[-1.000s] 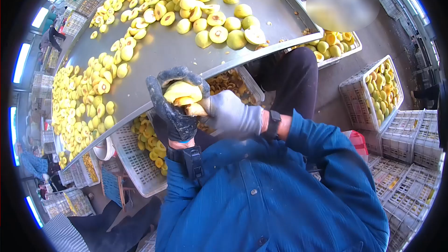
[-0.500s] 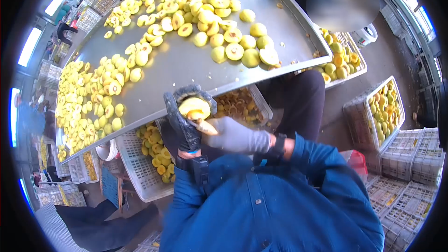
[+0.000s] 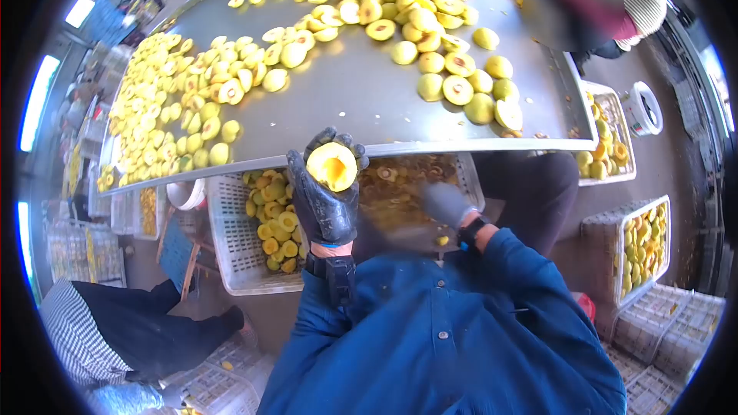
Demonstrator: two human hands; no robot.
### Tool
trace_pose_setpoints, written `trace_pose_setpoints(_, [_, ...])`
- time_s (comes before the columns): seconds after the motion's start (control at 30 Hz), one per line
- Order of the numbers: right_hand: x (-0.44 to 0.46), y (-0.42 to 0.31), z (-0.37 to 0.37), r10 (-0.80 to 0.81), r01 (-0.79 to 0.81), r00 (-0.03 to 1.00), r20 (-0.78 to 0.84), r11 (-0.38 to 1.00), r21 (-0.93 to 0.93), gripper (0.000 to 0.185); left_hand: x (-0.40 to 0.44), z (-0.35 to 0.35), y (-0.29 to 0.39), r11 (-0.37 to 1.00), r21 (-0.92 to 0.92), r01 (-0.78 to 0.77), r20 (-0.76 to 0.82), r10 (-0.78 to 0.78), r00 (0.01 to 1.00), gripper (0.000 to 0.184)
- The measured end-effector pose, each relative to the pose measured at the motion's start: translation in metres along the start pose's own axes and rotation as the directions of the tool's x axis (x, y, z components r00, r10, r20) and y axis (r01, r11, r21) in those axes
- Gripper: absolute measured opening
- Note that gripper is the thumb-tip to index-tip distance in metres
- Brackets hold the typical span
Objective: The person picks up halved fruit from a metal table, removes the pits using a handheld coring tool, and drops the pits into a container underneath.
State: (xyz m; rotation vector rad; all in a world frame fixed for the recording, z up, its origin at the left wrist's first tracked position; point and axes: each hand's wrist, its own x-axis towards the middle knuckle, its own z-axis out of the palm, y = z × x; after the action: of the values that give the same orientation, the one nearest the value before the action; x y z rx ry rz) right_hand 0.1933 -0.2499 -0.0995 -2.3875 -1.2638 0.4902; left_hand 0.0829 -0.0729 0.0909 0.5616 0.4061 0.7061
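Observation:
My left hand (image 3: 327,192), in a black glove, is closed round a yellow peach half (image 3: 332,167). The cut face is turned up toward me and shows a hollow with no stone in it. This hand is just at the near edge of the metal table (image 3: 338,119). My right hand (image 3: 447,204), in a grey glove, is smeared by motion above a crate of peach stones and scraps (image 3: 400,184). Whether it holds anything does not show. Many peach halves (image 3: 457,90) lie cut side up or down on the table.
Left of my legs is a white crate (image 3: 231,250) with peach halves. More fruit crates (image 3: 644,250) stand on the right, near a white bucket (image 3: 642,107). Another person (image 3: 642,0) is at the table's far right; a person in dark trousers (image 3: 146,323) is lower left.
My right hand has left the peach half and moved right, over the crate of scraps. The pale piece at the peach is gone from there, and the hollow now shows. The view has shifted.

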Motion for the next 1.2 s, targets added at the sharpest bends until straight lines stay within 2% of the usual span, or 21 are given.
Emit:
trace_pose_setpoints(0.03, [-0.008,0.028,0.017,0.005,0.0,0.998,0.069,0.998,-0.062,0.02,0.004,-0.014,0.004,0.958,0.231,-0.169,-0.005,0.175,0.985,0.056])
trace_pose_setpoints(0.07, [-0.013,0.03,0.016,0.015,-0.014,0.999,0.032,0.999,-0.033,0.021,0.008,-0.037,0.002,0.838,0.447,-0.313,0.027,0.336,0.941,0.055])
trace_pose_setpoints(0.13, [-0.019,0.022,0.002,0.0,0.0,1.0,-0.004,1.0,0.023,0.024,0.006,-0.056,0.023,0.82,0.484,-0.305,-0.047,0.372,0.927,0.053])
trace_pose_setpoints(0.17, [-0.022,0.014,-0.013,-0.029,0.029,1.0,-0.006,0.998,0.049,0.025,0.011,-0.094,0.034,0.655,0.664,-0.36,0.013,0.471,0.882,0.052])
trace_pose_setpoints(0.23, [-0.025,0.011,-0.018,-0.027,0.03,0.999,-0.037,0.996,0.078,0.03,0.021,-0.17,0.055,0.207,0.917,-0.342,0.134,0.646,0.752,0.05])
trace_pose_setpoints(0.27, [-0.031,0.008,-0.026,-0.086,0.089,0.994,-0.061,0.995,0.046,0.03,0.038,-0.24,0.058,0.324,0.893,-0.311,-0.011,0.708,0.706,0.044])
trace_pose_setpoints(0.3, [-0.034,0.014,-0.021,-0.021,0.022,1.0,-0.021,0.996,0.085,0.031,0.055,-0.307,0.061,0.437,0.845,-0.307,-0.155,0.751,0.642,0.041])
trace_pose_setpoints(0.37, [-0.044,0.014,-0.031,0.071,-0.086,0.995,0.072,0.964,0.252,0.036,0.041,-0.182,0.09,-0.066,0.993,-0.101,0.118,0.707,0.697,0.037])
trace_pose_setpoints(0.43, [-0.049,0.019,-0.028,0.07,-0.097,0.992,0.108,0.958,0.27,0.034,0.072,-0.119,0.078,-0.219,0.933,-0.286,0.36,0.594,0.72,0.037])
trace_pose_setpoints(0.53, [-0.039,0.017,-0.027,0.058,-0.109,0.96,0.273,0.978,0.177,0.031,0.15,-0.031,0.032,-0.439,0.683,-0.584,0.725,0.312,0.614,0.037])
trace_pose_setpoints(0.57, [-0.033,0.013,-0.029,0.065,-0.12,0.934,0.352,0.983,0.137,0.031,0.181,-0.012,0.011,-0.345,0.628,-0.698,0.778,0.252,0.575,0.035])
trace_pose_setpoints(0.6, [-0.029,0.008,-0.035,0.099,-0.181,0.901,0.423,0.971,0.158,0.03,0.216,-0.006,-0.014,-0.371,0.576,-0.729,0.815,0.189,0.548,0.034])
trace_pose_setpoints(0.63, [-0.031,0.025,-0.004,0.139,-0.299,0.949,0.283,0.679,0.67,0.03,0.254,-0.004,-0.039,-0.424,0.552,-0.718,0.822,0.136,0.553,0.036])
trace_pose_setpoints(0.67, [-0.033,0.042,0.028,0.175,-0.167,0.975,0.136,0.175,0.97,0.03,0.288,-0.001,-0.064,-0.476,0.523,-0.707,0.827,0.083,0.556,0.038])
trace_pose_setpoints(0.7, [-0.031,0.076,0.079,0.146,-0.161,0.984,0.098,0.521,0.838,0.036,0.314,0.0,-0.084,-0.51,0.52,-0.685,0.803,0.02,0.595,0.039])
trace_pose_setpoints(0.73, [-0.03,0.078,0.09,0.02,-0.054,0.998,0.063,0.805,0.591,0.035,0.336,0.0,-0.102,-0.546,0.517,-0.659,0.772,-0.036,0.635,0.041])
trace_pose_setpoints(0.77, [-0.033,0.073,0.093,-0.1,0.076,0.991,0.083,0.964,0.253,0.033,0.347,0.004,-0.113,-0.586,0.515,-0.626,0.731,-0.083,0.678,0.042])
trace_pose_setpoints(0.83, [-0.024,0.056,0.05,-0.014,-0.043,0.985,0.175,0.947,0.318,0.033,0.341,0.018,-0.127,-0.655,0.561,-0.506,0.578,-0.128,0.806,0.043])
trace_pose_setpoints(1.03, [-0.014,0.039,-0.013,0.161,-0.265,0.959,0.234,0.804,0.532,0.031,0.317,0.001,-0.125,-0.558,0.604,-0.569,0.642,-0.082,0.762,0.043])
trace_pose_setpoints(1.13, [-0.019,0.033,-0.026,0.223,-0.335,0.942,0.249,0.641,0.691,0.03,0.302,-0.02,-0.123,-0.506,0.631,-0.587,0.652,-0.064,0.756,0.041])
trace_pose_setpoints(1.2, [-0.024,0.028,-0.028,0.261,-0.378,0.921,0.289,0.427,0.821,0.03,0.288,-0.027,-0.119,-0.484,0.645,-0.592,0.652,-0.056,0.756,0.04])
